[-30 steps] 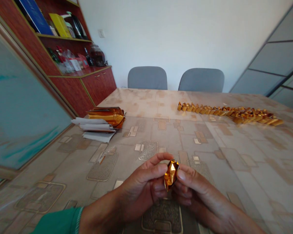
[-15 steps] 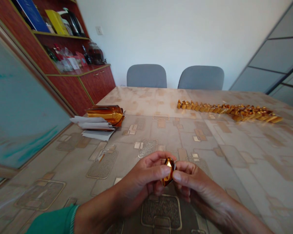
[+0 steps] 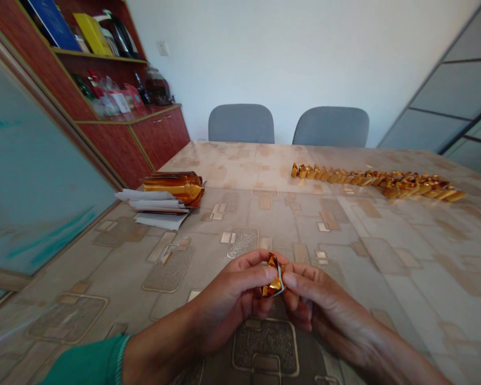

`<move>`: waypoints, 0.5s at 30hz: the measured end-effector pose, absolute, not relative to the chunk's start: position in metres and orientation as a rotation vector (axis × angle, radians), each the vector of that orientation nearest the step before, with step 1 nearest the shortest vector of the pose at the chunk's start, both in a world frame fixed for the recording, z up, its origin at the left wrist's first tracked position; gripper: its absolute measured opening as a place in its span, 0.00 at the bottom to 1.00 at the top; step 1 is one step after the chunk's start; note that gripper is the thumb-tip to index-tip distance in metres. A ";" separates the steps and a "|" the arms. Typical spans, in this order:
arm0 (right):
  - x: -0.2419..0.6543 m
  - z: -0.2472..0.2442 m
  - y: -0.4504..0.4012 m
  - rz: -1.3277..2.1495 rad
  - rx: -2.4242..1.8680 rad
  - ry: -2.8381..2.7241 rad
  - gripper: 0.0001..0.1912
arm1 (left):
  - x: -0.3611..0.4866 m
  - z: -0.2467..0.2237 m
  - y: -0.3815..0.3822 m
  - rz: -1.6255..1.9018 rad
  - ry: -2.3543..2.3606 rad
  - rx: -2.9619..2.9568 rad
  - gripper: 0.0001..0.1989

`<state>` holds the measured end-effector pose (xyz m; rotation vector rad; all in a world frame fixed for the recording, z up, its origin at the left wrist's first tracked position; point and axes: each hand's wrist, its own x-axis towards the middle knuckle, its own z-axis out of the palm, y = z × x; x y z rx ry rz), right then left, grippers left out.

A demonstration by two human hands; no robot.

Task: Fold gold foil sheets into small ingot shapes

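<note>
Head view shows white wall [image 3: 304, 53] behind patterned table [image 3: 224, 166], both hands' fingers [image 3: 257, 277] pinching foil [image 3: 274, 284].

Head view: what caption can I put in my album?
Left hand and right hand hold folded gold foil paper over a patterned table, with similar pieces lined up beyond.

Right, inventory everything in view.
Table: one, beige and brown, centre
Foil piece: one, gold and white, held, front centre
Foil row: one, gold, table's right
Sheet pile: one, gold and white, table's left
Chairs: two, grey, behind table
Wall: one, white, back
Socket: one, white, on wall
Cabinet: one, red-brown, back left
Shelf items: several, mixed colours, in cabinet
Tall panel: one, blue-grey, left
Panelled unit: one, grey, right
Sleeve: one, green, front left
Left hand: one, front centre
Right hand: one, front centre
</note>
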<state>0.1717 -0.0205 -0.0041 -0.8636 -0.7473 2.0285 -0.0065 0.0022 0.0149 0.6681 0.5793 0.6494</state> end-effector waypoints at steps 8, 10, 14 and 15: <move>0.170 -0.006 -0.022 2.062 -0.823 -0.696 0.18 | -0.013 0.017 0.008 0.576 0.634 0.677 0.14; 0.169 -0.006 -0.023 2.069 -0.821 -0.702 0.18 | -0.012 0.016 0.009 0.574 0.685 0.719 0.12; 0.168 -0.004 -0.023 2.045 -0.837 -0.757 0.22 | -0.010 0.014 0.008 0.610 0.726 0.728 0.11; 0.168 -0.004 -0.023 2.034 -0.839 -0.780 0.24 | -0.009 0.014 0.009 0.605 0.707 0.715 0.11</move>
